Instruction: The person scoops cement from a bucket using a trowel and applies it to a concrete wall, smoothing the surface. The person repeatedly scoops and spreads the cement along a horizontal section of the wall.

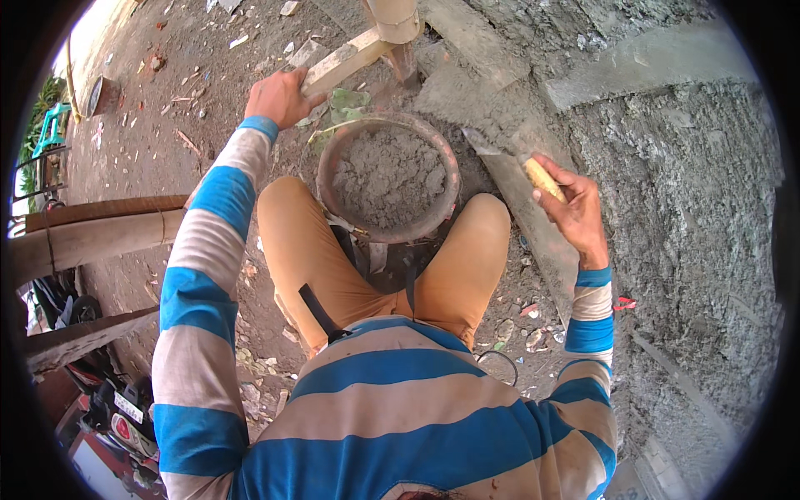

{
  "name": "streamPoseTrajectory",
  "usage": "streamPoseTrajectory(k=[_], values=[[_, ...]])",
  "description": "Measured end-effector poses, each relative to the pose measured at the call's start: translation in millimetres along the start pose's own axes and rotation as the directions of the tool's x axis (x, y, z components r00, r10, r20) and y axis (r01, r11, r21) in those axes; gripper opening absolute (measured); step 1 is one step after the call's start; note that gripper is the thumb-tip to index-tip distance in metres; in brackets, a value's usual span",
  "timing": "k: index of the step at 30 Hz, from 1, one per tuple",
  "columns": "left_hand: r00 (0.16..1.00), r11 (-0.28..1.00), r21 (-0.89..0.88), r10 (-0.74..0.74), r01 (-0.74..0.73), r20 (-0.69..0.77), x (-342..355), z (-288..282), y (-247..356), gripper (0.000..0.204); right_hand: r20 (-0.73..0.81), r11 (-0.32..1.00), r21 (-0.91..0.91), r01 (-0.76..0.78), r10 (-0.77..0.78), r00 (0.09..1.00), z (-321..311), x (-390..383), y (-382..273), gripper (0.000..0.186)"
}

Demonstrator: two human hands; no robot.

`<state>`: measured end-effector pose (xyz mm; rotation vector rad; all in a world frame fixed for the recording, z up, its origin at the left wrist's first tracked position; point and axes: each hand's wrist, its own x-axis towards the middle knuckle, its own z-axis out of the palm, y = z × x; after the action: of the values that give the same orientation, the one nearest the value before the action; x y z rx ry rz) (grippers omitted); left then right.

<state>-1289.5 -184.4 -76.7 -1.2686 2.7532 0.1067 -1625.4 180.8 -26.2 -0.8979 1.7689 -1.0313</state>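
Observation:
My right hand [573,207] is closed around the yellow handle of a trowel [543,177]. The trowel's metal blade points left, over the mortar-smeared ledge [521,187] at the foot of the wall. Up and to the left, my left hand [282,98] grips the near end of a pale wooden plank [346,62]. Between my knees stands a round bucket [327,187], its rim coated in cement, with grey wet mortar [390,177] inside. Neither hand touches the bucket.
A rough grey plastered wall [675,217] fills the right side, with a smoother band [650,62] near its top. A bamboo post [394,18] stands by the plank's far end. Bamboo and timber rails [108,237] lie left, beyond them a parked motorcycle [125,429]. Rubble litters the dirt.

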Motion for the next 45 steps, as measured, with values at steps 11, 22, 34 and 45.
streamPoseTrajectory(k=[11, 22, 34, 45], values=[[1.0, 1.0, -0.006, -0.013, 0.013, 0.005, 0, -3, 7, 0.06, 0.354, 0.966, 0.073, -0.249, 0.208, 0.912, 91, -9, 8, 0.047], [1.0, 1.0, -0.012, -0.018, 0.018, 0.021, -1, -2, 4, 0.059, 0.609, 0.873, 0.103, -0.476, 0.323, 0.725, 65, 9, -32, 0.049], [1.0, 1.0, 0.006, -0.019, 0.019, 0.024, 4, -7, 8, 0.056, 0.647, 0.881, 0.274, -0.386, 0.128, 0.751, 30, 4, -21, 0.05], [1.0, 0.999, 0.034, -0.003, 0.004, -0.029, 5, 1, 5, 0.055, -0.067, 0.971, -0.191, 0.141, -0.156, 0.985, -21, 141, 16, 0.051]])
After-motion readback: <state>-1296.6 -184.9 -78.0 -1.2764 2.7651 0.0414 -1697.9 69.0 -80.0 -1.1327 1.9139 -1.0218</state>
